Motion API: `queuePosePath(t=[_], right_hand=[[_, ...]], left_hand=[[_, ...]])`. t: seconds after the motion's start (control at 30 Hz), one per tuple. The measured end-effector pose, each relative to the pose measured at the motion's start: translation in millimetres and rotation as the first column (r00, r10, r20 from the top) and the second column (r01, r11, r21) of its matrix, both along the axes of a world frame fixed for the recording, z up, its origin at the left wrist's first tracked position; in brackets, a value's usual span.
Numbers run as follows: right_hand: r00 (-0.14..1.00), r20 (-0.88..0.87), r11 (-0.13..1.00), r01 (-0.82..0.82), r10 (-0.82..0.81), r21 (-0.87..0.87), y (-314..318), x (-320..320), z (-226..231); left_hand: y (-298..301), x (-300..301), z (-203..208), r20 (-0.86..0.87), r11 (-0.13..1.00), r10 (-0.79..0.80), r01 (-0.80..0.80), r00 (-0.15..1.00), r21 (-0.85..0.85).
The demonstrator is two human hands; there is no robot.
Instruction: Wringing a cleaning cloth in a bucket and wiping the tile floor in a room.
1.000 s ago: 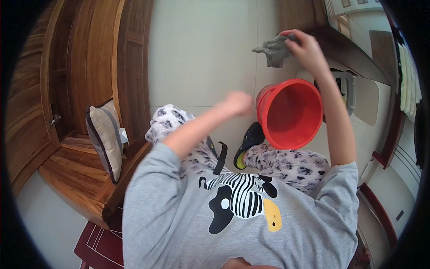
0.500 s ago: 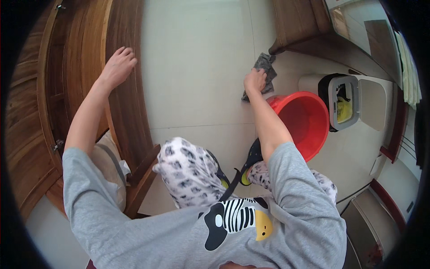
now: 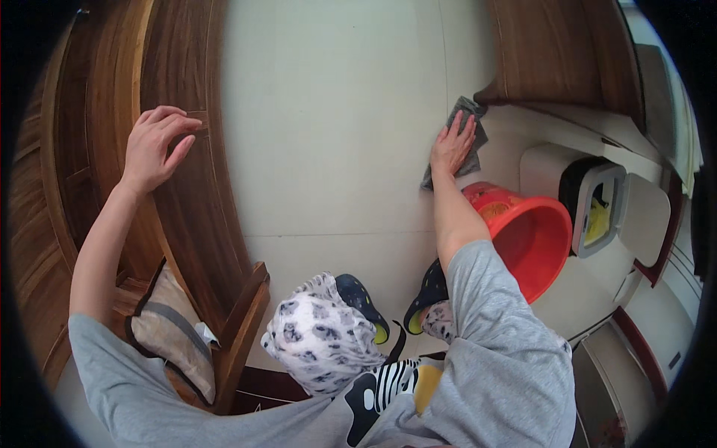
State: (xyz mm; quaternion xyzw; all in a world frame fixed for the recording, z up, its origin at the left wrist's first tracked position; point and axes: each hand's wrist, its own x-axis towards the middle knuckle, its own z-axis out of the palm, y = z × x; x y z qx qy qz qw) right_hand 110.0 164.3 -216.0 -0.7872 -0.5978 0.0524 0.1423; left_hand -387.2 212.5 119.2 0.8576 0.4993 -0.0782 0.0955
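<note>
A crumpled grey cloth [image 3: 471,160] lies on the pale tiled floor [image 3: 336,134], close to the foot of a dark wooden furniture piece [image 3: 560,60]. My right hand [image 3: 453,145] rests on top of the cloth with its fingers stretched out flat; the palm hides part of the fabric. Just nearer than this hand, under my forearm's right side, is a red plastic bucket [image 3: 549,257], its mouth tilted toward me. Over the wooden bench seat [image 3: 183,67] on the left, my left hand [image 3: 154,149] hangs with nothing in it, thumb apart and fingers loosely bent.
A white bin [image 3: 544,168] with its lid raised and a yellow bag inside stands beyond the bucket. A beige cushion [image 3: 179,332] leans by the bench at lower left. My dark clogs [image 3: 358,299] are on the floor between bench and bucket.
My right hand has gone from bunched on the cloth to flattened out over it. My left hand has opened its fingers. The whole view has shifted slightly.
</note>
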Motion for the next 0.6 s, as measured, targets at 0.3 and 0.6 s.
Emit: queuePosePath(t=[0.3,0.6], right_hand=[[0.969,-0.021,0.964,0.247,-0.246,0.102,91,-83,-6],[0.917,-0.168,0.924,-0.327,0.361,0.199,204,-177,-4]], left_hand=[[-27,10,34,-0.020,0.994,0.048,-0.050,0.999,-0.092],[-34,29,41,-0.035,0.994,0.049,-0.052,0.998,-0.092]])
